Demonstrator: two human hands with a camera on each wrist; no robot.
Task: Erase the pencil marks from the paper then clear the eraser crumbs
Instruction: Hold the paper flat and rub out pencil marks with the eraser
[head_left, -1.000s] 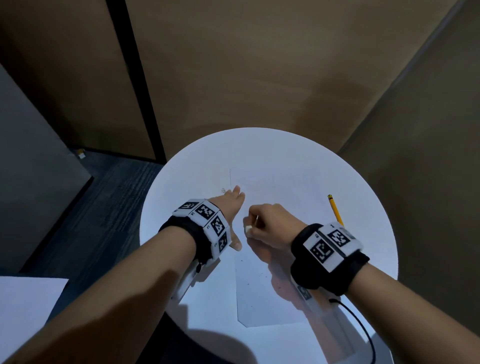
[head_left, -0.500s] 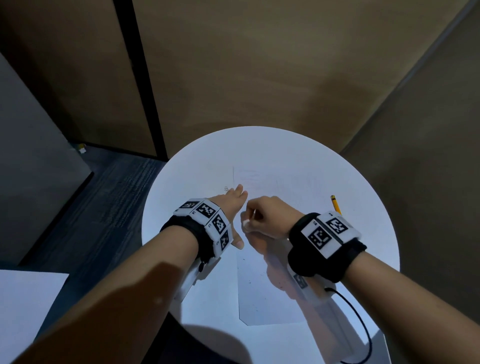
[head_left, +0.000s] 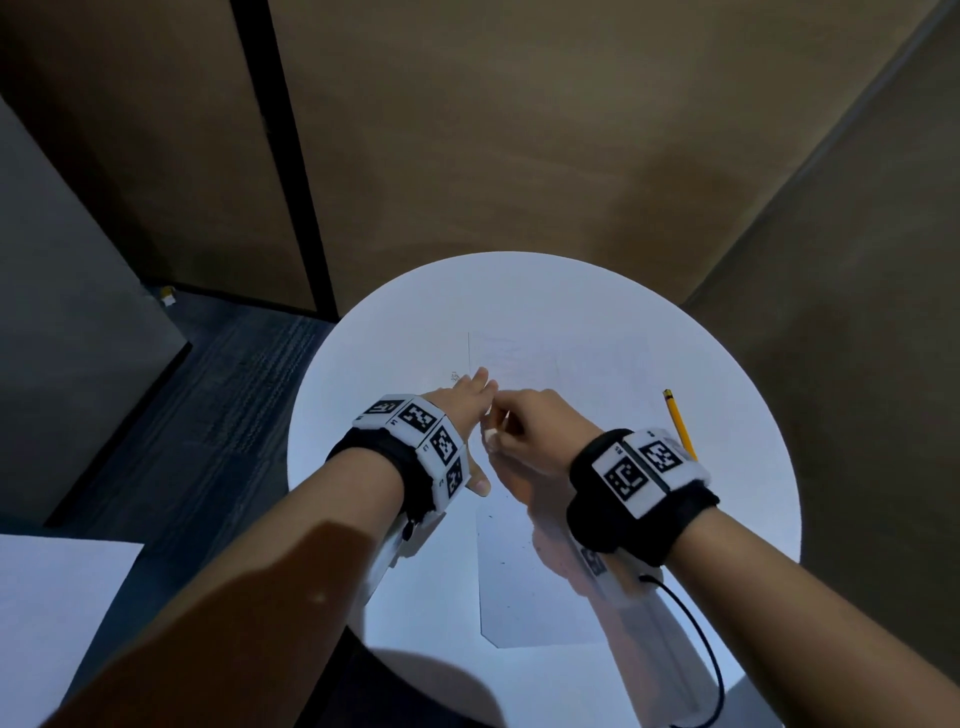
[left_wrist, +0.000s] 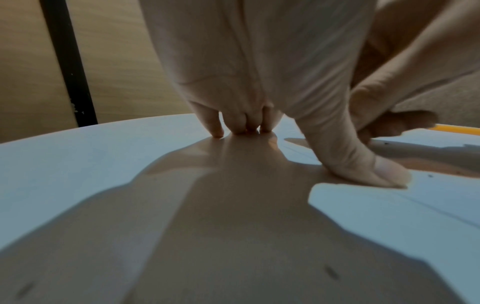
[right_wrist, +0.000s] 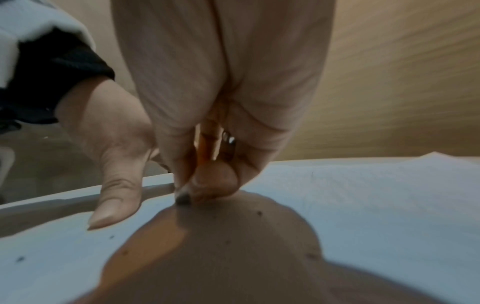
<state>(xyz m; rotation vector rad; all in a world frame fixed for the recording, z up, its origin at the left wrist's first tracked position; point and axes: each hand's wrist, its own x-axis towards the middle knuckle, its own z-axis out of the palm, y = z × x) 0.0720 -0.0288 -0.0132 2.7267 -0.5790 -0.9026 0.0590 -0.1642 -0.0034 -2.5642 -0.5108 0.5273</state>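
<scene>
Left hand (head_left: 465, 410): flat, fingers straight, tips and thumb pressed down at the left edge of the paper (head_left: 524, 582); likely pinning the sheet against the rubbing.

Right hand (head_left: 535, 434): fingers curled and pinched tight on an eraser (head_left: 490, 438), small and pale, tip down on the paper just right of the left thumb. Low, close grip probably chosen for pressure and short strokes.

Paper: lying on the round white surface (head_left: 363, 431), under and ahead of both hands, reaching back under the right wrist. Pencil marks beyond the fingertips faint; extent left to erase hard to judge.

Crumbs (head_left: 502, 563): dark specks on the sheet behind the hands, not yet cleared.

Pencil (head_left: 678, 422): yellow, lying idle on the surface to the outer side of the right hand, well clear of the work.

Head view only: whole sheet, both hands side by side, pencil position.

Left wrist view only: left fingers (left_wrist: 217, 128) bearing on the surface, thumb splayed onto the sheet.

Right wrist view only: grey, dirtied eraser tip (right_wrist: 183, 197) touching the paper, specks scattered close beneath; something orange between the curled fingers, not identifiable.
</scene>
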